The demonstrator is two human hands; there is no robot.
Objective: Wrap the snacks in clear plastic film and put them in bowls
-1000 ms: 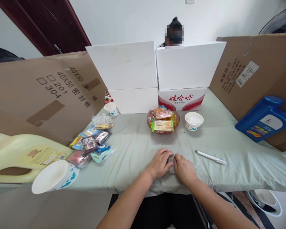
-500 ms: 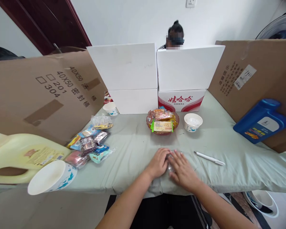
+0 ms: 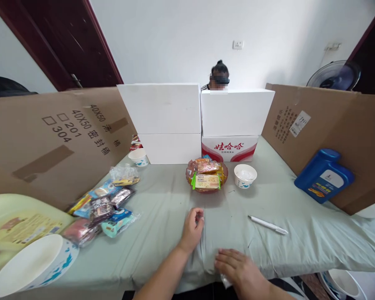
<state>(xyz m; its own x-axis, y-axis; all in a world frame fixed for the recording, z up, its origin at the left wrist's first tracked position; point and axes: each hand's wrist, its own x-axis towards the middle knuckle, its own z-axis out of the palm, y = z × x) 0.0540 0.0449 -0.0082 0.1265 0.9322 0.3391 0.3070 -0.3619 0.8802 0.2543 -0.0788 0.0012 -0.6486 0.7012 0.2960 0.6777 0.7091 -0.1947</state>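
My left hand rests on the cloth-covered table, its fingers curled in and nothing showing in them. Closer to the front edge, my right hand is closed over a clear plastic wrapper, which pokes out below the fingers. Beyond my hands, a reddish-brown bowl holds several packaged snacks. To its right is a paper bowl with clear plastic inside. A white pen lies right of my hands.
Several wrapped snacks lie at left, beside a pale yellow jug and a large paper bowl. White boxes stand at the back, a person behind them. Cardboard panels flank both sides; a blue bottle leans right.
My hands, together over the clear plastic before, are now apart. The right hand has drawn the plastic towards the front edge; the left has curled to the left. The view has tilted up.
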